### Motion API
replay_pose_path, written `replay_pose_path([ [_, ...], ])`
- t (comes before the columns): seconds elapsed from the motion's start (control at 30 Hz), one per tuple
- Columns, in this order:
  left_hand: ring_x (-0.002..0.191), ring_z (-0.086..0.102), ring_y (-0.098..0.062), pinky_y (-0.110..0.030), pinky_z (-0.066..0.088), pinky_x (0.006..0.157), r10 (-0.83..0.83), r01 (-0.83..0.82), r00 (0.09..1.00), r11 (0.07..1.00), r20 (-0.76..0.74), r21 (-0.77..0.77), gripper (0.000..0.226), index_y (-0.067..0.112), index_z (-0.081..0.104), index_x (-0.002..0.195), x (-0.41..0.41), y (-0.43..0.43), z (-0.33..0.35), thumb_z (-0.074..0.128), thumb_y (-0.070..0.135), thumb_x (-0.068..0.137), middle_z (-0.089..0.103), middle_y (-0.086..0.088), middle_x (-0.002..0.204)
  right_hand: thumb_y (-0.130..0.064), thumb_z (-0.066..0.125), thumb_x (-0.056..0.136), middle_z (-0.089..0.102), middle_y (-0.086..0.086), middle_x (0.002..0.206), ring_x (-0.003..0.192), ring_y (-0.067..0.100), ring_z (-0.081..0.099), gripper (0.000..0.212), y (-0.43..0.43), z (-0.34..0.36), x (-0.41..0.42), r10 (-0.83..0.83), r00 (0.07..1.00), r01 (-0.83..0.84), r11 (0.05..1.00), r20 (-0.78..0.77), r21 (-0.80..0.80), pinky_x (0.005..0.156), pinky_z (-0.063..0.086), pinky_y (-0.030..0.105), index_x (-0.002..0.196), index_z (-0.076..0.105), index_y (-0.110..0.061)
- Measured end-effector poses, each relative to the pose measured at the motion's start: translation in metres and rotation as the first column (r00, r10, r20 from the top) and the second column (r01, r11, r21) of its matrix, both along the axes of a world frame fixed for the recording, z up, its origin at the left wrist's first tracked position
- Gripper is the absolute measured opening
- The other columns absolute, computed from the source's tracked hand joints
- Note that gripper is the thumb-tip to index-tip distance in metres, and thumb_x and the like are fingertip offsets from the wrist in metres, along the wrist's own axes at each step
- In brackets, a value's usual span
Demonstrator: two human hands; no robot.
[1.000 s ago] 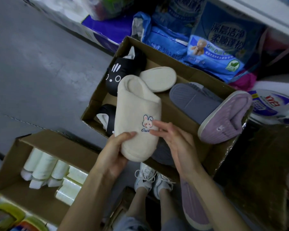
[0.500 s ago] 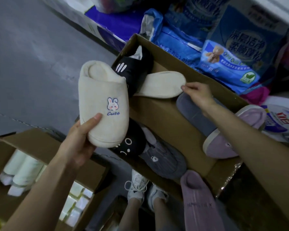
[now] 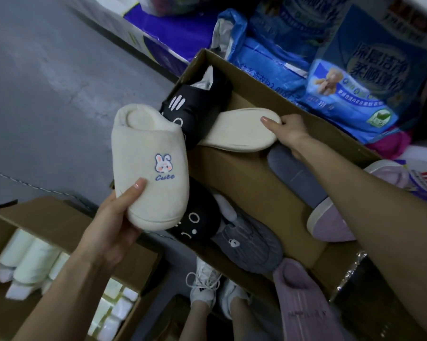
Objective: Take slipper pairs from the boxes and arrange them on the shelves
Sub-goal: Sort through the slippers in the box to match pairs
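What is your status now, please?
Left hand grips cream bunny slipper. Right hand grips second cream slipper, sole up, in cardboard box. Black slipper lies over its far end.

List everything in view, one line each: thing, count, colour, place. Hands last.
slipper box: one, brown cardboard, centre
bunny slipper: one, cream, held at the box's left side
sole-up slipper: one, cream, in the box
black slippers: two, white faces, box's left side
grey slippers: two, one at the near edge, one under the right forearm
lilac slippers: two, one at the box's right, one below its near edge
roll box: one, brown, lower left
rolls: several, white, inside it
detergent bags: several, blue, behind
sneakers: two, white, bottom centre
left hand: grips the bunny slipper's toe
right hand: grips the sole-up slipper's end
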State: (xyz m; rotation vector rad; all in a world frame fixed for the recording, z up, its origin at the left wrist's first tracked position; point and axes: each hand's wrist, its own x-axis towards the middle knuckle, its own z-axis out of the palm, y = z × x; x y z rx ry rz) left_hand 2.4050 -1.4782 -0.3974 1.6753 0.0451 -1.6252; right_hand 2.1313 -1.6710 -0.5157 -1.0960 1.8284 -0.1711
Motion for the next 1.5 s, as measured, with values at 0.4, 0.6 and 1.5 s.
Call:
replay_pose_path([
  [0.4, 0.109, 0.066, -0.016, -0.033, 0.056, 0.084, -0.032, 0.03, 0.999, 0.998, -0.032, -0.059, 0.052, 0.014, 0.055, 0.133, -0.021, -0.006, 0.021, 0.057, 0.027, 0.083, 0.067, -0.003, 0.122, -0.04, 0.046, 0.098, 0.062, 0.003, 0.084, 0.037, 0.022, 0.056, 0.024, 0.109, 0.084, -0.046, 0.132, 0.985, -0.124, 0.989, 0.111, -0.08, 0.031, 0.035, 0.021, 0.109, 0.042, -0.019],
  [0.6, 0.106, 0.067, -0.015, -0.03, 0.058, 0.078, -0.129, 0.128, 0.992, 0.991, -0.015, -0.037, 0.047, 0.016, 0.056, 0.131, -0.039, -0.004, 0.019, 0.057, 0.027, 0.085, 0.069, -0.002, 0.119, -0.028, 0.052, 0.097, 0.064, 0.01, 0.099, 0.054, 0.028, 0.068, 0.016, 0.166, 0.088, -0.087, -0.112, 0.952, 0.088, 0.991, 0.284, 0.096, 0.046, 0.056, 0.033, 0.109, 0.045, -0.019],
  [1.5, 0.104, 0.067, -0.027, -0.038, 0.058, 0.08, -0.305, 0.302, 0.946, 0.952, -0.112, -0.042, 0.054, 0.009, 0.059, 0.124, -0.083, 0.031, 0.115, 0.069, 0.014, 0.071, 0.07, -0.011, 0.115, 0.004, 0.07, 0.058, 0.069, 0.007, 0.113, 0.098, 0.027, 0.068, 0.072, 0.258, 0.223, -0.023, -0.832, 0.119, 0.747, 0.434, 0.542, 0.503, 0.063, 0.057, 0.032, 0.125, 0.057, -0.023],
])
